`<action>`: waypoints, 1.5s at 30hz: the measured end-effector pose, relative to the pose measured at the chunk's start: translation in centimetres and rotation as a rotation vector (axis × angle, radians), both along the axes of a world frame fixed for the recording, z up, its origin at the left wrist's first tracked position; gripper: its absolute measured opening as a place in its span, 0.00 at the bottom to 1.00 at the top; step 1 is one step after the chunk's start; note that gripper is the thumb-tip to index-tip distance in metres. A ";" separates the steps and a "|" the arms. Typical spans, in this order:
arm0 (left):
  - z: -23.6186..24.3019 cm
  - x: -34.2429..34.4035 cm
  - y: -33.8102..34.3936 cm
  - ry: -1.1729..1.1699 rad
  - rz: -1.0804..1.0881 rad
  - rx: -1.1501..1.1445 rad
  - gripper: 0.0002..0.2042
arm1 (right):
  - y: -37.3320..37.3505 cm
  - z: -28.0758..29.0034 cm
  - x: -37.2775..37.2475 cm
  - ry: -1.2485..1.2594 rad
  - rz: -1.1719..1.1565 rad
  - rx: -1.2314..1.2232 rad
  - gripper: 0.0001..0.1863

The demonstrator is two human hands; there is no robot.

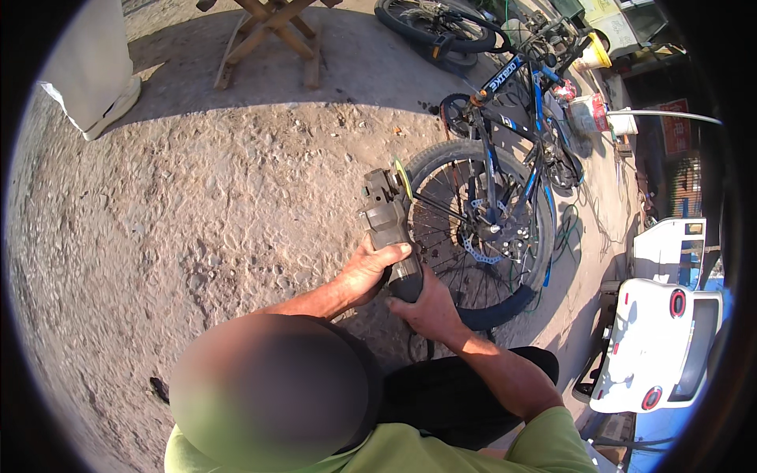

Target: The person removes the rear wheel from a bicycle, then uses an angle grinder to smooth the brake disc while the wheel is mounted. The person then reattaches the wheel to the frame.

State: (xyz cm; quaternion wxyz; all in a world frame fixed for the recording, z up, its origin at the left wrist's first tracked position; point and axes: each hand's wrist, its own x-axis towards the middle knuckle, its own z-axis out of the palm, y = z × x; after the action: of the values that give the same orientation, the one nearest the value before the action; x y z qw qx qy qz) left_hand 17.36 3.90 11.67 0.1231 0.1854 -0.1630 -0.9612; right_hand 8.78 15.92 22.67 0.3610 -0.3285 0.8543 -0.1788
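Note:
My left hand (pixel 368 270) and my right hand (pixel 427 309) are both closed on a dark grey angle grinder (pixel 383 219), the left around its body, the right lower down on the handle. The grinder's head points up, away from me, with a yellow-green disc (pixel 403 177) on its side. Just right of it a black and blue bicycle (pixel 514 110) lies on the ground, the wheel nearest me (pixel 501 307) showing spokes and a brake disc. The grinder's disc is beside that tyre; whether they touch I cannot tell.
A wooden trestle (pixel 268 35) and another bicycle wheel (pixel 426 27) stand at the top. A person's pale-clothed leg and shoe (pixel 110 91) are at upper left. A white car (pixel 646 347), a yellow bucket (pixel 595 51) and green hose (pixel 568 236) are at right, on rough sunlit concrete (pixel 158 221).

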 end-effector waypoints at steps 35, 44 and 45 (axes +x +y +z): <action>-0.4 -0.2 1.2 -0.038 0.032 0.066 0.21 | 1.5 -1.1 -0.5 -0.003 0.024 -0.017 0.42; -1.1 0.4 1.7 -0.079 0.031 0.102 0.22 | 1.0 -0.6 0.0 -0.052 0.020 0.060 0.39; -1.0 0.6 1.7 -0.077 0.025 0.103 0.22 | 0.9 -0.7 0.0 -0.053 0.023 0.062 0.39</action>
State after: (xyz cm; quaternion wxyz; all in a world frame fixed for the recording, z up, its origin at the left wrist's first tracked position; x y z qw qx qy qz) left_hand 17.94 5.56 10.64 0.1187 0.2305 -0.1154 -0.9589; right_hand 8.82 16.83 21.97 0.3956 -0.3220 0.8458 -0.1566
